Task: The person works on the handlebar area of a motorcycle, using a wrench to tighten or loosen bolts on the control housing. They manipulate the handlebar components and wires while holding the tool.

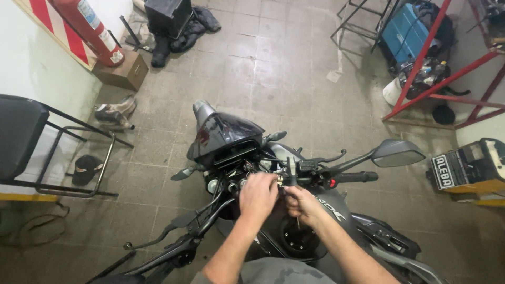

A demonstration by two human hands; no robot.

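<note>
A dark grey motorcycle (226, 134) stands below me, its handlebar turned so the right grip (357, 176) points right and the left grip sits low left. My left hand (258, 193) rests at the middle of the handlebar, fingers curled on small parts there. My right hand (302, 204) is beside it, closed around a small tool or key (286, 179) near the handlebar clamp. What the left fingers pinch is hidden. The right mirror (397, 152) sticks out to the right. The fuel cap (297, 236) shows below my hands.
A black chair (31, 142) stands at the left wall. A red fire extinguisher (87, 26) on a brown box (121, 71) is at the back left. Shoes (113, 113) lie on the tiled floor. A red metal rack (442, 73) and a yellow machine (468, 168) stand on the right.
</note>
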